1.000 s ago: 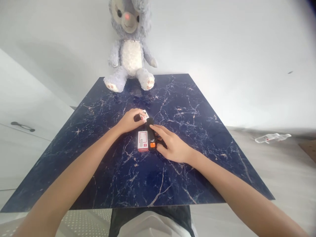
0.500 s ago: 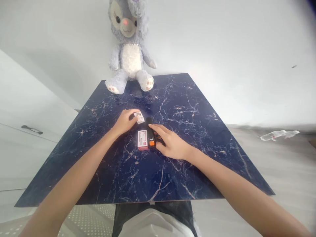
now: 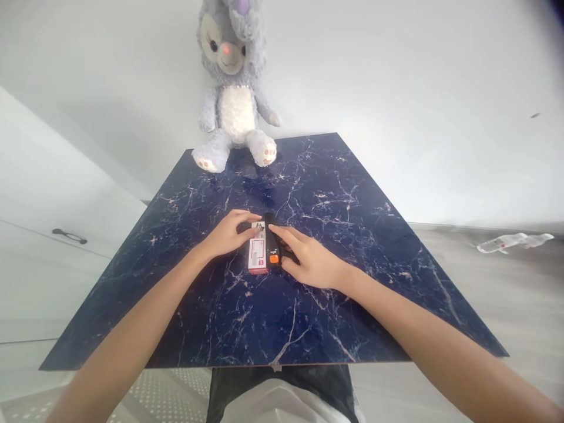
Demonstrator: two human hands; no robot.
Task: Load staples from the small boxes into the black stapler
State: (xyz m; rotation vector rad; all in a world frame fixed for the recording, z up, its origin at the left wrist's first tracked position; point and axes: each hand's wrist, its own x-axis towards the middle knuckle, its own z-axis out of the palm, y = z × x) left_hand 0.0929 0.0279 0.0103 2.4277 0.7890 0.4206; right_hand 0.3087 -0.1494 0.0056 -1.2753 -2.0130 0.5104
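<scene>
My left hand (image 3: 228, 234) is closed on a small white box (image 3: 259, 230) with a dark picture on it, thumb and fingers at its edges. Just below it on the table lies a red-and-white box (image 3: 257, 254), label side up; the two boxes appear to touch. Alongside them, to the right, is a long black device (image 3: 272, 238) with an orange button (image 3: 274, 259) at its near end. My right hand (image 3: 312, 258) grips that device from the right, index fingertip on its upper part and thumb near the button. A dark part under the palm is mostly hidden.
All this lies on a dark blue marble-patterned table (image 3: 247, 329). A grey plush toy (image 3: 238, 111) sits at the far edge against the wall. At left is a white cabinet with a black handle (image 3: 69, 236). Clear plastic packaging (image 3: 502, 242) lies on the floor at right.
My left hand has moved down and slightly right with the small white box, bringing it against the red-and-white box and the device. My right hand stays on the device. The view has shifted slightly.
</scene>
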